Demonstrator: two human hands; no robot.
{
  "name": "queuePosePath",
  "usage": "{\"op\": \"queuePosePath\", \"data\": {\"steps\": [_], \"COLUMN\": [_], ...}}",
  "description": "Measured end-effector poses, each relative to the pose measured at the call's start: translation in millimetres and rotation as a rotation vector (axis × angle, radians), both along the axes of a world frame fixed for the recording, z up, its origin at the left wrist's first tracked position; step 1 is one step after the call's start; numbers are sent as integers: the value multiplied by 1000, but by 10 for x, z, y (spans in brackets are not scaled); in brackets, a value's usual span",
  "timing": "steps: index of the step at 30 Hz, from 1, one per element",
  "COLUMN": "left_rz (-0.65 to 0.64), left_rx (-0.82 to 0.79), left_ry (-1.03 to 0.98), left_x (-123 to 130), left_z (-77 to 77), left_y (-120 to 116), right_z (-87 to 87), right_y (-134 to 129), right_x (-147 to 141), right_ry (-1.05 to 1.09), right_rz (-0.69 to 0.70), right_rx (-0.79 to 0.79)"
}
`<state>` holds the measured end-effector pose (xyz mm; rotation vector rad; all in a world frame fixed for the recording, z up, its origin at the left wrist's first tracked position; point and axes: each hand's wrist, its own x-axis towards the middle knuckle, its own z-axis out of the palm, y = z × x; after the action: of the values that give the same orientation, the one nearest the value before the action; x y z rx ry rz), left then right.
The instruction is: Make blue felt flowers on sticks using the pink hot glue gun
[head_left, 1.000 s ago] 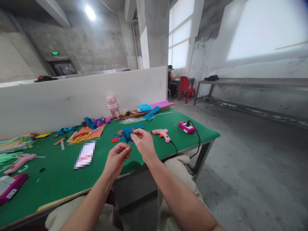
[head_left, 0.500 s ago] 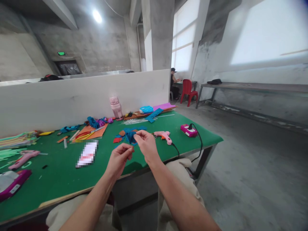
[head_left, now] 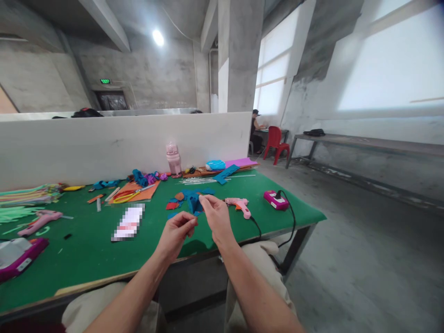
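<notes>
Between thumb and fingers my right hand pinches a folded blue felt piece, raised over the near part of the table. My left hand is just to its left and slightly lower, its thumb and fingertips pressed together. Whatever it holds, if anything, is too small to make out. Behind the hands lie blue, brown and red felt scraps, partly covered by the held piece. A pink glue gun with a black cord rests right of my right hand.
A magenta power block with a plug sits near the green table's right end. Leftward are a blurred white item, yellow-handled scissors and another pink glue gun. A white partition borders the back.
The camera view has tilted and shifted, so the scene sits lower and slightly further right. Both hands keep nearly the same pose, and the blue felt stays in my right hand.
</notes>
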<state>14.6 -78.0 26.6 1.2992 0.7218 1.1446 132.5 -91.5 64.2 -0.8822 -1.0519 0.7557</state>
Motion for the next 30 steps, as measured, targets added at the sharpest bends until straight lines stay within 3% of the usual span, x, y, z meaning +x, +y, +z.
{"op": "queuePosePath", "data": {"steps": [12, 23, 30], "left_rz": [7, 3, 5], "left_rx": [7, -20, -23], "left_ry": [-12, -33, -69], "left_x": [5, 10, 10], "left_z": [-38, -38, -46], "left_y": [11, 14, 25], "right_z": [-46, -54, -92], "right_y": [18, 2, 34], "right_x": [-6, -36, -44], "right_ry": [-15, 59, 109], "right_rz": [-49, 44, 181], "right_rx": [-14, -29, -117]}}
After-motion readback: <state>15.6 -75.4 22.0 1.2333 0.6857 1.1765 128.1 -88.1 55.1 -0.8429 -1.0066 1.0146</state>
